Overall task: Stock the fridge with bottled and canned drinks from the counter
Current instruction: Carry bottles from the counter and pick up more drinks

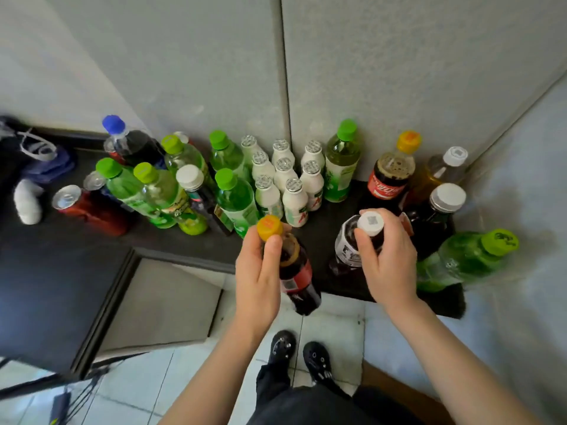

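Note:
My left hand (259,271) grips the neck of a dark cola bottle with an orange cap (296,277) and holds it lifted off the counter, past the front edge. My right hand (385,256) is closed around the neck of a dark drink bottle with a white cap (346,253) that stands on the black counter (322,237). Behind them stand several green-capped bottles (236,197), several small white milk bottles (293,202), another orange-capped cola (389,179) and red cans (89,207).
Grey wall panels rise behind the counter. A tilted green bottle (463,259) lies at the right edge, close to my right hand. White-capped dark bottles (438,216) stand at the back right. A dark lower surface (52,289) sits on the left. My feet (302,360) stand on the tiled floor.

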Available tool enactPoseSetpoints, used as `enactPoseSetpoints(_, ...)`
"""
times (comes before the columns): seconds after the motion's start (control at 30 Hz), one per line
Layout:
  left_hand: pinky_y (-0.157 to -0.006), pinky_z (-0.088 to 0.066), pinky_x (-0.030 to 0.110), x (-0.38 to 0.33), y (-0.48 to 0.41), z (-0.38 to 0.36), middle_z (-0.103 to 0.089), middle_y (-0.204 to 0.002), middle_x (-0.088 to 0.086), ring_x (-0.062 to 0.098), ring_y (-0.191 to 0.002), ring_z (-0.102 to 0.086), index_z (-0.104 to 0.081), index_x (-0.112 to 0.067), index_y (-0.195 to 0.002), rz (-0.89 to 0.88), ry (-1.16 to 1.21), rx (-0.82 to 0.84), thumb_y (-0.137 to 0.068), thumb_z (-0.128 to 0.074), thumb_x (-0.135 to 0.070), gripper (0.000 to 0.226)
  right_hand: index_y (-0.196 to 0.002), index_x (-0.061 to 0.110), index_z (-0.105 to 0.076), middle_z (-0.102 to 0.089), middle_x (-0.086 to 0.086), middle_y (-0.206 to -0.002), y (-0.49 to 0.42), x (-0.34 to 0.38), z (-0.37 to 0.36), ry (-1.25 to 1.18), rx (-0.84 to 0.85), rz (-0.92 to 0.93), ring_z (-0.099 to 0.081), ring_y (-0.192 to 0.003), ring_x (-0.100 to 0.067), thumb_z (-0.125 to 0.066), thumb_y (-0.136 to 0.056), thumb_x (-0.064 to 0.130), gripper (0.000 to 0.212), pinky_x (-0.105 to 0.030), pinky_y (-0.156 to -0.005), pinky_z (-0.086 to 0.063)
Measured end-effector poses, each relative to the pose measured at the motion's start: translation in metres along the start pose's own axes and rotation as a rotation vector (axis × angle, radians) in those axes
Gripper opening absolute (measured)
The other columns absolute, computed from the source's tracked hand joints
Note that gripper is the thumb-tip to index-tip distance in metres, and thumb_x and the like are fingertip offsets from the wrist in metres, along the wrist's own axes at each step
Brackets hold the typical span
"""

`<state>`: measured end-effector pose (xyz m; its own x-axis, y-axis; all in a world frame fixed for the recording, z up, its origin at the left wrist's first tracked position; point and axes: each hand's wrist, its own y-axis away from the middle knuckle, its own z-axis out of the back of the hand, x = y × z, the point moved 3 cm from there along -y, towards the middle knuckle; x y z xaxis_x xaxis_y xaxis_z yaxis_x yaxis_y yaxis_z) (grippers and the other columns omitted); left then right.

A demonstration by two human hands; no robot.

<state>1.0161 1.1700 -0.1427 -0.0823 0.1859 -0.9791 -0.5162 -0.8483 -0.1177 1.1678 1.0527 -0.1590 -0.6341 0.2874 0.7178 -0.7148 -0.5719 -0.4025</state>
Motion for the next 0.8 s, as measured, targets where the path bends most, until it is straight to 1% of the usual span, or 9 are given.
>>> enactPoseSetpoints(0.07,-0.082,-0.046,0.018,-0.002,0.018,0.018,-0.064,-0.094,-0.014,0.007,-0.09,-0.059,-0.062,-0.031,-0.097,0.064,0.024,-0.064,-0.09,-0.04,-0.042,0.025,-0.111,0.002,-0.056,-0.056,0.003,-0.104,0.004,0.013,-0.012,-0.065,0.033,0.054,-0.053,-0.098,-0.012,-0.046,-0.093,0.033,0.038,-0.016,-0.086,-0.037)
enactPoseSetpoints(0.13,-0.081,-0.045,0.016,0.0,0.038,0.042,-0.065,-0.092,-0.013,0.005,-0.089,-0.059,-0.064,-0.037,-0.093,0.143,0.018,-0.176,-0.091,-0.042,-0.041,0.022,-0.112,0.007,-0.054,-0.053,0.006,-0.104,0.015,0.03,-0.03,-0.16,0.11,0.09,-0.054,-0.097,-0.013,-0.048,-0.092,0.032,0.032,-0.017,-0.087,-0.038)
enactPoseSetpoints(0.17,-0.08,-0.045,0.016,0.001,0.048,0.056,-0.065,-0.092,-0.01,0.006,-0.088,-0.058,-0.064,-0.033,-0.093,0.171,-0.002,-0.238,-0.09,-0.042,-0.041,0.024,-0.113,0.011,-0.052,-0.053,0.005,-0.105,0.021,0.04,-0.039,-0.214,0.155,0.096,-0.054,-0.097,-0.013,-0.049,-0.092,0.031,0.03,-0.018,-0.087,-0.039)
enactPoseSetpoints(0.23,-0.078,-0.045,0.017,0.004,0.07,0.085,-0.064,-0.091,-0.002,0.012,-0.086,-0.058,-0.063,-0.015,-0.093,0.217,-0.042,-0.347,-0.091,-0.038,-0.04,0.036,-0.115,0.018,-0.048,-0.055,0.004,-0.106,0.036,0.059,-0.057,-0.304,0.265,0.112,-0.054,-0.097,-0.012,-0.05,-0.091,0.031,0.028,-0.018,-0.089,-0.04)
enactPoseSetpoints(0.3,-0.075,-0.044,0.012,0.007,0.095,0.112,-0.064,-0.089,-0.005,0.006,-0.084,-0.059,-0.062,-0.006,-0.093,0.27,-0.066,-0.473,-0.094,-0.036,-0.034,0.038,-0.115,0.018,-0.049,-0.055,0.004,-0.106,0.052,0.076,-0.075,-0.356,0.402,0.136,-0.055,-0.098,-0.013,-0.049,-0.091,0.034,0.029,-0.019,-0.088,-0.042)
enactPoseSetpoints(0.4,-0.071,-0.041,0.003,0.014,0.141,0.151,-0.064,-0.084,-0.015,-0.006,-0.081,-0.057,-0.063,-0.011,-0.093,0.353,-0.09,-0.696,-0.099,-0.035,-0.029,0.035,-0.11,0.017,-0.051,-0.055,0.005,-0.1,0.078,0.103,-0.106,-0.382,0.637,0.171,-0.056,-0.093,-0.016,-0.053,-0.09,0.038,0.029,-0.026,-0.081,-0.046)
enactPoseSetpoints(0.57,-0.072,-0.047,0.013,0.026,0.227,0.202,-0.067,-0.089,-0.006,0.006,-0.082,-0.06,-0.063,-0.009,-0.092,0.445,-0.041,-0.963,-0.093,-0.034,-0.038,0.041,-0.106,0.021,-0.049,-0.056,0.003,-0.096,0.132,0.152,-0.147,-0.391,0.951,0.294,-0.055,-0.089,-0.02,-0.05,-0.09,0.045,0.029,-0.042,-0.077,-0.05)
enactPoseSetpoints(0.7,-0.075,-0.045,0.009,0.039,0.309,0.23,-0.067,-0.091,-0.01,0.002,-0.086,-0.059,-0.062,-0.012,-0.096,0.523,0.003,-1.191,-0.099,-0.037,-0.038,0.036,-0.107,0.021,-0.05,-0.057,0.004,-0.099,0.191,0.194,-0.169,-0.414,1.119,0.381,-0.056,-0.092,-0.02,-0.052,-0.09,0.044,0.028,-0.045,-0.08,-0.049)
enactPoseSetpoints(0.8,-0.075,-0.044,0.008,0.045,0.371,0.25,-0.067,-0.09,-0.013,0.001,-0.087,-0.059,-0.062,-0.011,-0.097,0.557,0.029,-1.325,-0.101,-0.036,-0.034,0.035,-0.105,0.024,-0.052,-0.059,0.005,-0.098,0.247,0.235,-0.18,-0.433,1.226,0.475,-0.056,-0.093,-0.019,-0.053,-0.087,0.044,0.027,-0.04,-0.081,-0.048)
